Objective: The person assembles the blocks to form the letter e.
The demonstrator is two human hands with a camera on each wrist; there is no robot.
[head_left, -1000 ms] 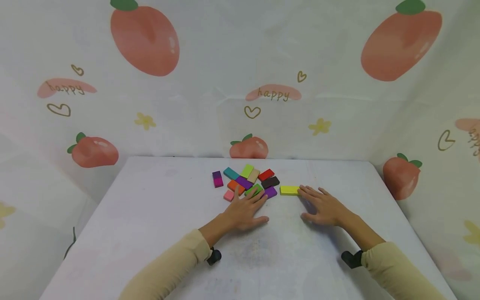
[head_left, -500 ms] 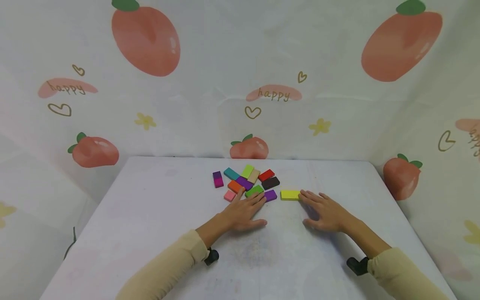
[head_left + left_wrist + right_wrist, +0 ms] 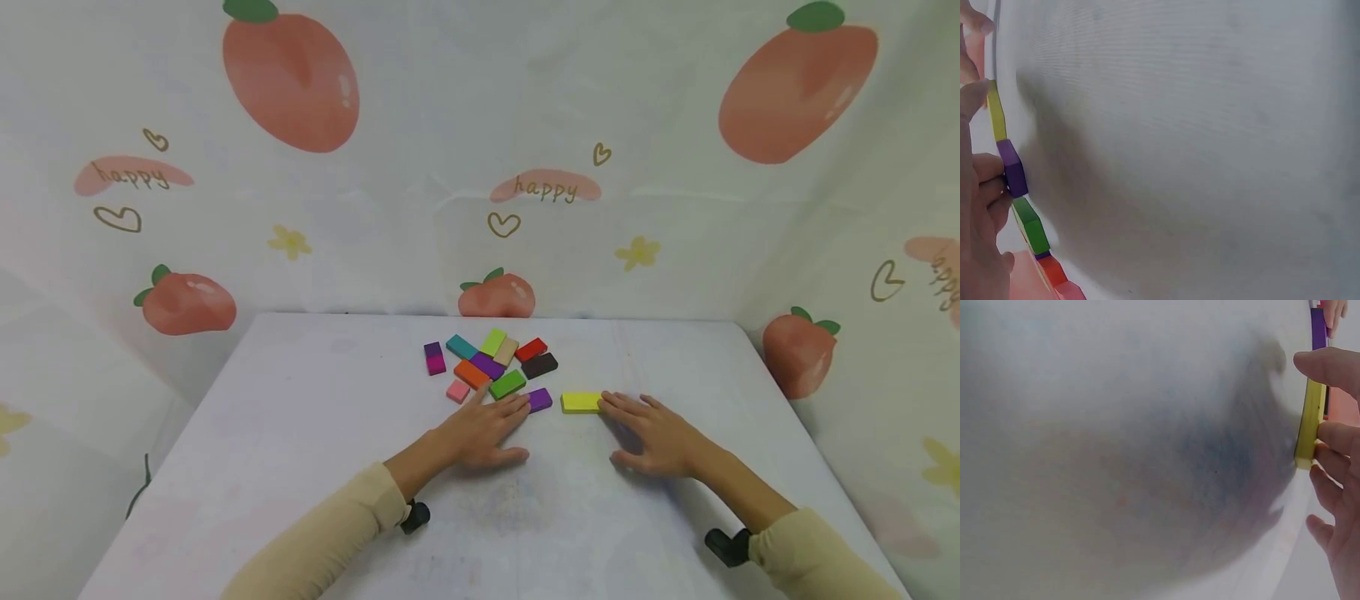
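Note:
In the head view my left hand [image 3: 478, 435] lies with spread fingers, its fingertips on the left end of a small purple block [image 3: 540, 400]. The left wrist view has that same purple block [image 3: 1012, 167] against the fingertips. Across a small gap to its right is a longer yellow block [image 3: 580, 403]. My right hand [image 3: 658, 435] touches the yellow block's right end with outstretched fingertips, thumb held apart. In the right wrist view the fingers lie along the yellow block [image 3: 1311, 425]. Just beyond the left hand is a green block [image 3: 507, 383].
Several more flat blocks lie behind the left hand: orange [image 3: 471, 374], pink [image 3: 457, 391], teal [image 3: 461, 347], red [image 3: 532, 348], dark brown [image 3: 540, 365] and a purple-magenta pair [image 3: 435, 358]. The white table [image 3: 315, 400] meets a printed cloth backdrop [image 3: 405, 208].
Both hands have come back toward the person. The yellow block and the small purple block slid nearer with them, so the purple one now stands apart from the green block. The other blocks stayed put.

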